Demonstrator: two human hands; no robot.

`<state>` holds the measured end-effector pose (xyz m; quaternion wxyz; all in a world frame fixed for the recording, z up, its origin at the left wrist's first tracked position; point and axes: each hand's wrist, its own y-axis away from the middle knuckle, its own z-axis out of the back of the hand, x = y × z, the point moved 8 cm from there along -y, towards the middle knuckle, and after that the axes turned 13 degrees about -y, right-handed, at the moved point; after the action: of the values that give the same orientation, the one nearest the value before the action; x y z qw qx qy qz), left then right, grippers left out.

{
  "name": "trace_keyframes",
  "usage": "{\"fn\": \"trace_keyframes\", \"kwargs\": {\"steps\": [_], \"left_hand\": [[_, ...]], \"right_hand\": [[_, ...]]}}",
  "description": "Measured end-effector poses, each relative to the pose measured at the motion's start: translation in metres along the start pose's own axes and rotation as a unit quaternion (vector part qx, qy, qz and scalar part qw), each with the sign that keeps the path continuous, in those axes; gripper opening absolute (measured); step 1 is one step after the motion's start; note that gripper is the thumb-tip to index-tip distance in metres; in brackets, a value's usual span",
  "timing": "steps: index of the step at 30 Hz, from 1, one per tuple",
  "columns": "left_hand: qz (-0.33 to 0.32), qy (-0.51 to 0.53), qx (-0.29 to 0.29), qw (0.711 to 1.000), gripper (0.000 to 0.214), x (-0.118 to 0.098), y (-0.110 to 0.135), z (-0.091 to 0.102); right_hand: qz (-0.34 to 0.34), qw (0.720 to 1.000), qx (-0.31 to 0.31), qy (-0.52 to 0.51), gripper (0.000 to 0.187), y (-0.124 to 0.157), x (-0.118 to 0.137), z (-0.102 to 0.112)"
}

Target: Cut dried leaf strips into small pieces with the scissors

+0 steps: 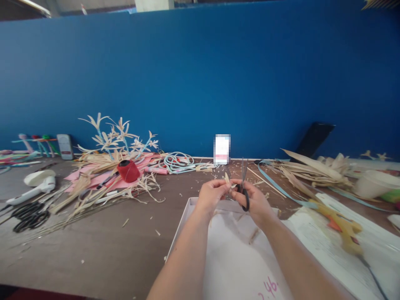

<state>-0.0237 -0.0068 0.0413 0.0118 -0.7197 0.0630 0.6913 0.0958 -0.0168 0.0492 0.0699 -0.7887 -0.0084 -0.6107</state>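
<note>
Over the far end of a shallow white tray (233, 271), both hands meet with fingertips almost touching. The left hand (214, 191) is closed in a pinch on a small pale strip (227, 179), whose pointed tip sticks up past the fingers. The right hand (254, 202) grips black-handled scissors (246, 200), blades pointing up and away; its thumb and forefinger are close to the strip, though whether they also hold it I cannot tell. Small scraps lie on the worktop (103, 254) beyond the tray. To the left, a red spool (128, 171) sits among dried strips and pink sheets, with pale flowers (98, 121) standing behind it. To the right, a yellow glue gun (343, 229) rests on white paper (315, 246), near a heap of dried leaves (315, 173).
</note>
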Motion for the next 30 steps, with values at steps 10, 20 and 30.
{"fn": "trace_keyframes", "kwargs": {"steps": [10, 20, 30], "left_hand": [[-0.019, 0.107, 0.190, 0.976, 0.032, -0.010, 0.011, -0.026], [-0.041, 0.119, 0.171, 0.977, 0.024, -0.017, 0.013, -0.024], [-0.024, 0.101, -0.089, 0.991, 0.027, -0.008, -0.001, 0.025]], "right_hand": [[-0.073, 0.972, 0.116, -0.191, 0.025, 0.006, -0.001, -0.012], [-0.068, 0.978, 0.111, -0.160, 0.022, 0.007, -0.001, -0.010], [-0.084, 0.980, 0.115, 0.141, 0.048, 0.009, -0.012, -0.010]]}}
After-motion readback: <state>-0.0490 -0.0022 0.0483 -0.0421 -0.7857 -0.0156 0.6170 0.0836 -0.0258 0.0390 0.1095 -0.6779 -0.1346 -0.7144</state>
